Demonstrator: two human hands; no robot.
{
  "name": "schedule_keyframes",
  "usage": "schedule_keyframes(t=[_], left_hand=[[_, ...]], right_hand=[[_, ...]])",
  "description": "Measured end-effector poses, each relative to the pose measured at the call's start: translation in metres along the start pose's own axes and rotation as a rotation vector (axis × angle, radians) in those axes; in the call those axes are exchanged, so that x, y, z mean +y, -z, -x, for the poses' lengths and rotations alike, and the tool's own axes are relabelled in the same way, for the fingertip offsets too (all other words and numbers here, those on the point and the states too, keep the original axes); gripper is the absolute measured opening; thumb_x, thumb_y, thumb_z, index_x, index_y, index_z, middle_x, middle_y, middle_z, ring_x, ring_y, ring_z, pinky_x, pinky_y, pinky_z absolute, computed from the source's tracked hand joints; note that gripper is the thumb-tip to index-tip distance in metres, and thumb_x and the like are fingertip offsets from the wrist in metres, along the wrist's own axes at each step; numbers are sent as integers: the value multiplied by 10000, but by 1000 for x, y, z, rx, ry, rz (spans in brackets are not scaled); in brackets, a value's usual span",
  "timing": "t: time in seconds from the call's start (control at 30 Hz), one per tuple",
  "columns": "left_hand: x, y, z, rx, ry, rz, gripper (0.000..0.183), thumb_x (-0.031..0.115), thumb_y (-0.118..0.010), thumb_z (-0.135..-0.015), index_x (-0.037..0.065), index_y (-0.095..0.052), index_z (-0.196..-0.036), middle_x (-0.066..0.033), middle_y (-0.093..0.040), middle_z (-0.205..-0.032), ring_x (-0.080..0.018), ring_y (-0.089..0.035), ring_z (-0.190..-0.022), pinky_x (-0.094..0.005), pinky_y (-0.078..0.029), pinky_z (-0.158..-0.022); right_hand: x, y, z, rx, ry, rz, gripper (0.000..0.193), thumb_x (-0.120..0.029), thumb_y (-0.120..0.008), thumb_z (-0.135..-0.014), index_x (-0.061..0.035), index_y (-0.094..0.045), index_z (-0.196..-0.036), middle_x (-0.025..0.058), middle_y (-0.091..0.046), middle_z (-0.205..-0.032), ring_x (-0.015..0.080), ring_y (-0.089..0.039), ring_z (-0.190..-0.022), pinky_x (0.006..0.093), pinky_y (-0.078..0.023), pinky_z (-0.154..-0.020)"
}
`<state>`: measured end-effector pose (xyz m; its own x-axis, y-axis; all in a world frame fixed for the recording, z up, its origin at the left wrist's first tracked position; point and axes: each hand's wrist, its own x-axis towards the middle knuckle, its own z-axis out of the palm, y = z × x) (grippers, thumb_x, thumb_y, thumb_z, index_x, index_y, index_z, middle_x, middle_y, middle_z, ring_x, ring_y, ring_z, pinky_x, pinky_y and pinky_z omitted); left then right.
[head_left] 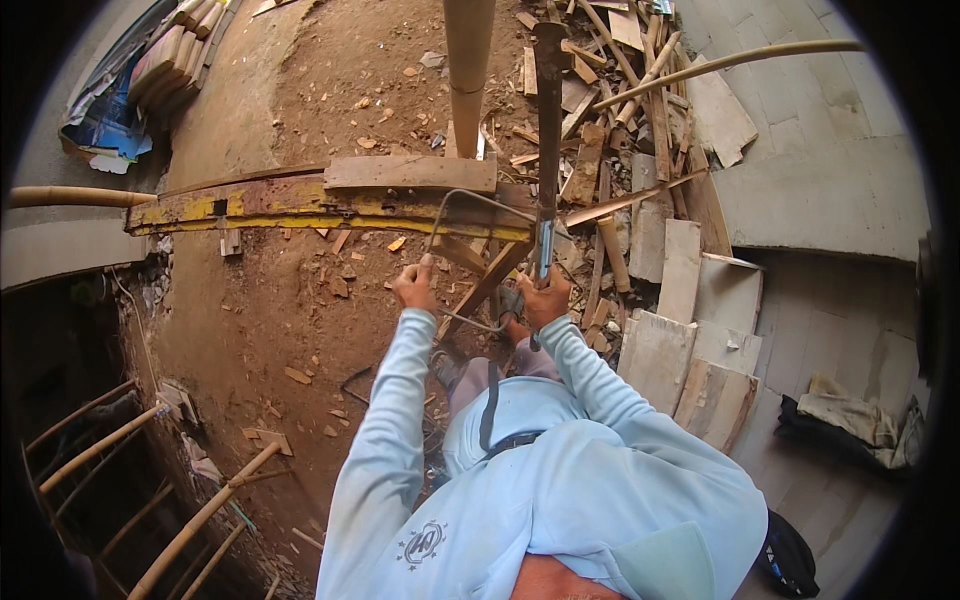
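Note:
A thin metal rod (432,222), bent into an open, roughly rectangular loop, crosses the near edge of a worn, yellow-edged wooden beam (330,215). My left hand (415,287) is closed on the loop's left side. My right hand (545,298) is closed around a slim blue-and-silver tool (545,243) at the beam's right end; its exact kind is unclear. From there a dark flat bar (549,110) stretches away from me, and I cannot tell whether it joins the tool. A short board (410,173) lies on the beam.
Scrap wood and sticks (640,120) are heaped at the far right, with pale boards (680,270) nearer. A bamboo pole (468,70) rises behind the beam. Bamboo poles (200,520) cross a dark pit at lower left. A dark bag and cloth (850,425) lie at right.

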<state>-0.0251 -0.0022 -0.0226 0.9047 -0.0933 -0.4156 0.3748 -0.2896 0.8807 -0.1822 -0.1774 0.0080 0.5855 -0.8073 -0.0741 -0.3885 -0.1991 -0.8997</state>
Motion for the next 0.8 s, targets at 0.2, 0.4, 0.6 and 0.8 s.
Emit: schedule_keyframes(t=[0.2, 0.4, 0.6, 0.8], left_hand=[[-11, -4, 0, 353, 61, 131, 488, 383, -732, -888, 85, -474, -600, 67, -355, -552, -78, -284, -510, -284, -232, -455], [-18, -4, -29, 338, 115, 97, 460, 378, -774, -850, 72, -521, -618, 52, -385, -568, -83, -302, -488, -295, -245, -430], [7, 24, -30, 37, 363, 163, 396, 378, -753, -860, 38, -595, -733, -10, -495, -565, -126, -458, -434, -314, -448, -393], [13, 29, -31, -36, 314, 119, 363, 358, -720, -890, 42, -611, -751, -25, -509, -547, -127, -462, -421, -294, -421, -387]], right_hand=[[-32, -28, -34, -35, 81, -147, 255, -163, -784, -820, -22, -572, -819, 22, -548, -613, 117, -507, -540, 294, -429, -513], [-34, -35, -53, -91, 47, -23, 276, -177, -780, -837, 0, -568, -817, 26, -566, -637, 106, -519, -577, 285, -437, -525], [-3, -58, -41, 89, -7, -123, 336, -217, -783, -799, -19, -517, -742, 69, -519, -583, 172, -496, -513, 346, -434, -506], [-8, -63, -34, 109, -206, -171, 272, -194, -785, -792, -38, -562, -800, 53, -575, -644, 144, -551, -578, 318, -462, -567]])
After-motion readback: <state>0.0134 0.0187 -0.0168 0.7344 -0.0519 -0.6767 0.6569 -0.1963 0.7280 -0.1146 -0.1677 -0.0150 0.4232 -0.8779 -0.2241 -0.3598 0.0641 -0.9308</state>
